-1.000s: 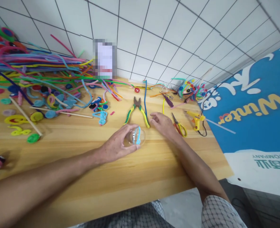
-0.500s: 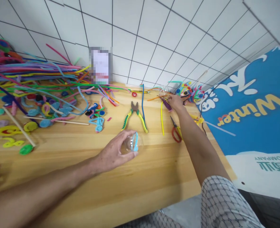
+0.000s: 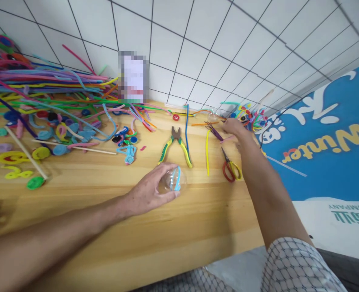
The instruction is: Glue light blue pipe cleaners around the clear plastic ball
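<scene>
My left hand (image 3: 150, 187) is curled around a clear plastic ball (image 3: 182, 178), thumb and fingers on its sides, just above the wooden table. A light blue pipe cleaner strip (image 3: 176, 179) shows in the ball. At the back right, my right hand (image 3: 236, 129) reaches over the table with thumb and fingers apart, its fingertips partly hidden. Beside it lies a purple bundle with thin dark ends (image 3: 215, 132). Nearer me are scissors (image 3: 230, 169) with red and yellow handles. Pliers (image 3: 176, 142) with green-yellow handles lie spread beyond the ball.
A heap of pipe cleaners (image 3: 66, 87) and small coiled pieces covers the left side. A blue pipe cleaner (image 3: 187, 127) and a yellow one (image 3: 207, 152) lie mid-table. Colourful decorated pieces (image 3: 246, 113) stand near the tiled wall (image 3: 173, 48). A blue banner (image 3: 328, 162) borders the right.
My right hand has shifted slightly right, away from the purple bundle, uncovering more of the scissors. My left hand keeps holding the ball. The whole view has shifted a little.
</scene>
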Demonstrator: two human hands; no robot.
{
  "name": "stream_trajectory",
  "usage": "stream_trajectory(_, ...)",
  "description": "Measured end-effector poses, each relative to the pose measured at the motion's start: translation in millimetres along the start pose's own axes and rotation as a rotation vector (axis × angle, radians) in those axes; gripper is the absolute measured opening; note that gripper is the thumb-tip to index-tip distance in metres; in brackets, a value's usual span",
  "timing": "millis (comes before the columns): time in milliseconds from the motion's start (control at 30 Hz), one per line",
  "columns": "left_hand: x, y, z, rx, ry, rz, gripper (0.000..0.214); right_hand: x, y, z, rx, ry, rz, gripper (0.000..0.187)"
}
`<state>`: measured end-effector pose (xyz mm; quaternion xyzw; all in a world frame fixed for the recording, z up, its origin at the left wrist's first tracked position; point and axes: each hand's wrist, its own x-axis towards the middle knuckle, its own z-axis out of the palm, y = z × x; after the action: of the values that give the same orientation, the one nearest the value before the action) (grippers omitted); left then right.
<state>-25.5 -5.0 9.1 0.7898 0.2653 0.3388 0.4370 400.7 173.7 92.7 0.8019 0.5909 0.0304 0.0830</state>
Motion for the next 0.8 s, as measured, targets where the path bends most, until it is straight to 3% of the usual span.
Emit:
stream_trajectory(133, 0, -1, 0.7, -0.004, 0.017, 0.007, 0.061, -33, 5, -29, -0.019, -0.001, 0.089, 0.030)
stream_trajectory(233, 0, -2, 1.8, -0.006, 0.057, 0.000, 0.061, -87, -5, -40, 0.115, 0.048, -0.004, 0.030)
stream_trajectory(300, 1, -2, 2.3, -0.001, 0.087, -0.006, 0.061, -134, -23, -36, 0.589, 0.117, -0.142, 0.027)
stream_trajectory(367, 1, -2, 2.6, -0.002, 0.098, -0.008, 0.061, -184, -47, -24, 0.990, 0.062, -0.255, 0.023)
stream_trajectory(433, 2, -2, 2.5, -0.012, 0.097, -0.007, 0.063, -229, -72, -9, 1.194, 0.034, -0.338, 0.016)
stream_trajectory(500, 2, -2, 2.2, -0.021, 0.099, -0.004, 0.064, -263, -92, 4, 1.243, 0.052, -0.413, 0.009)
stream_trajectory(600, 2, -3, 1.3, -0.033, 0.093, 0.005, 0.065, -287, -109, 21, 1.222, 0.156, -0.522, 0.004)
stream_trajectory(800, 2, -3, -0.7, -0.022, 0.083, 0.033, 0.065, -283, -111, 42, 1.168, 0.337, -0.650, 0.012)
